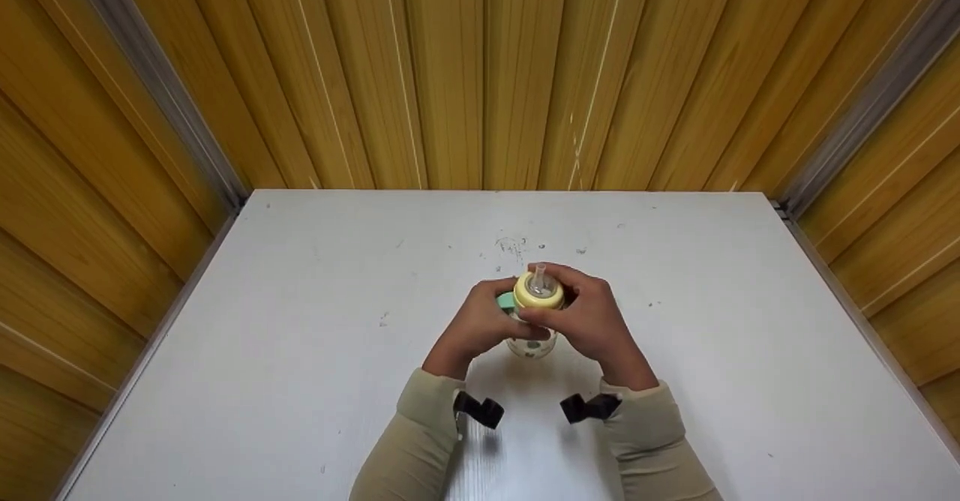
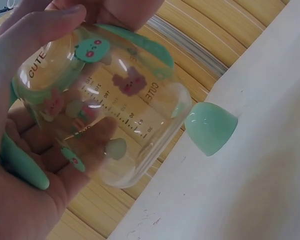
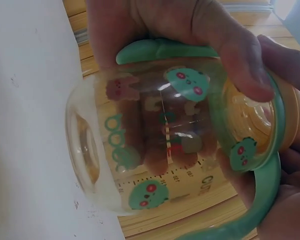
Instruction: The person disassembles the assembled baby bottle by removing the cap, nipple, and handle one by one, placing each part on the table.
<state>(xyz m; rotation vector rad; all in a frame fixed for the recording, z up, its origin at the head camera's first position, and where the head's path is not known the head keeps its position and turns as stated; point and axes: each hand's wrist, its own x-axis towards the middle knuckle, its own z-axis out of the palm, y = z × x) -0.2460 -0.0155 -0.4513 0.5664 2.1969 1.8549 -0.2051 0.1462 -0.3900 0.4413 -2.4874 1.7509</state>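
A clear baby bottle (image 1: 534, 347) with green handles (image 3: 266, 192) and printed cartoon faces stands roughly upright between both hands, its base close over the white table. My left hand (image 1: 480, 321) grips the bottle's body, its fingers showing through the clear wall in the right wrist view. With thumb and fingers, my right hand (image 1: 596, 321) holds the pale yellow collar (image 1: 538, 302) at the top, from which a clear spout (image 1: 540, 280) sticks up. A light green domed cap (image 2: 210, 127) rests on the table past the bottle's base in the left wrist view; the head view hides it.
The white table (image 1: 300, 351) has small dark marks and scuffs. Wood-look panel walls (image 1: 450, 73) close it in at the back and both sides. A black wrist mount (image 1: 480, 409) juts inward from the left sleeve, another (image 1: 589, 408) from the right.
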